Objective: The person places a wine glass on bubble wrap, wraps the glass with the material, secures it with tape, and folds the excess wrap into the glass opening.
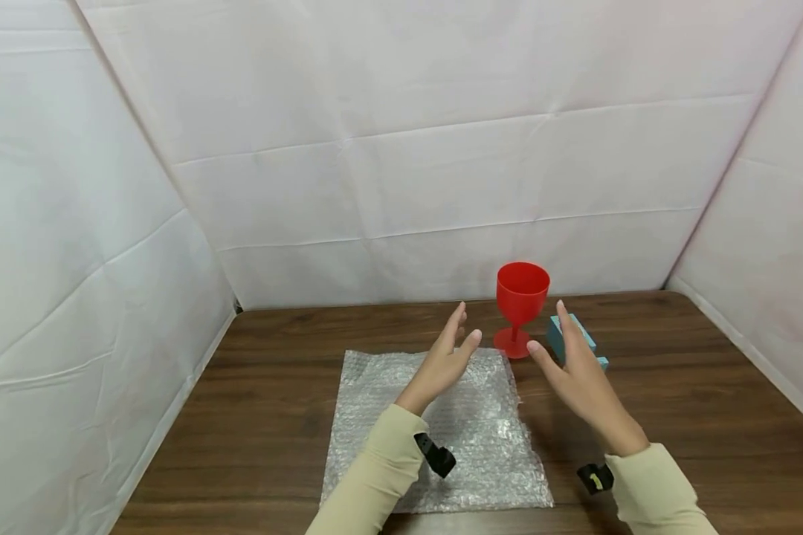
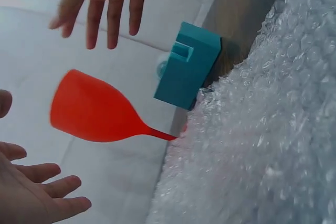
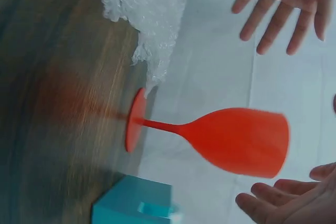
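Observation:
A red goblet stands upright on its round foot near the back of the table, its base beside the far right corner of a sheet of bubble wrap. My left hand hovers over the wrap with straight, relaxed fingers and nothing in it. To the right, my right hand is held up the same way, palm facing the left one, and is empty too. Both palms flank the goblet's bowl in the right wrist view, apart from it. Behind the right fingers sits a teal block-shaped dispenser with a clear round part.
The bubble wrap lies flat over the middle of the dark wooden table. White cloth walls enclose the table at the back and both sides. Each wrist carries a small black camera.

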A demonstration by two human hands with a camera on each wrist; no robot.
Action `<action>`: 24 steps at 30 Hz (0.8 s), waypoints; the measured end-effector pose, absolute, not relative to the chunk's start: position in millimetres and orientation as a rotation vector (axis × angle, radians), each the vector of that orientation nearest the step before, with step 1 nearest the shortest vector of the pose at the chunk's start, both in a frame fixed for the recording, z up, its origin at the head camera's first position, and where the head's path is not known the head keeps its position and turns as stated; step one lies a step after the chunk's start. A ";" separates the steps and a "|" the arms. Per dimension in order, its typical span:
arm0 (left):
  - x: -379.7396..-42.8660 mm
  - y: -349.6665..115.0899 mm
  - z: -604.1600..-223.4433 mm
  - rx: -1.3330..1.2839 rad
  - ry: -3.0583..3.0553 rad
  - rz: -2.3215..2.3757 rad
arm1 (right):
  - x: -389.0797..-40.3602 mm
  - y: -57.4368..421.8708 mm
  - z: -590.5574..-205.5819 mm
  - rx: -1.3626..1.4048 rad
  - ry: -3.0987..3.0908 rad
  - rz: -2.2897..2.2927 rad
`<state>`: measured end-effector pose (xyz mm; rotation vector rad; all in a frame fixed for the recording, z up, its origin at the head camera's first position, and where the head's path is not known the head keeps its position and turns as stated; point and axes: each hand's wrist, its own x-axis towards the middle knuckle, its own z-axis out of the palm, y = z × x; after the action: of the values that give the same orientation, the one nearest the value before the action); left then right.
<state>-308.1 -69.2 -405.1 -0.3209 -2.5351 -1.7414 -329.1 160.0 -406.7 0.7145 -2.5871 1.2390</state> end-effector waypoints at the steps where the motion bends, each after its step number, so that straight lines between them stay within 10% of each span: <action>1: -313.2 -67.5 -407.2 -0.299 -2.518 -1.773 | -334.0 159.2 -407.0 0.701 -2.583 1.289; 24: -378.1 -18.0 -423.9 -0.187 -2.233 -2.098 | -408.2 163.2 -430.9 0.637 -2.557 1.803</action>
<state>-378.1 -18.0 -423.9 -0.1872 -2.2335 -2.0977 -408.2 163.2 -430.9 0.6367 -2.5567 1.8028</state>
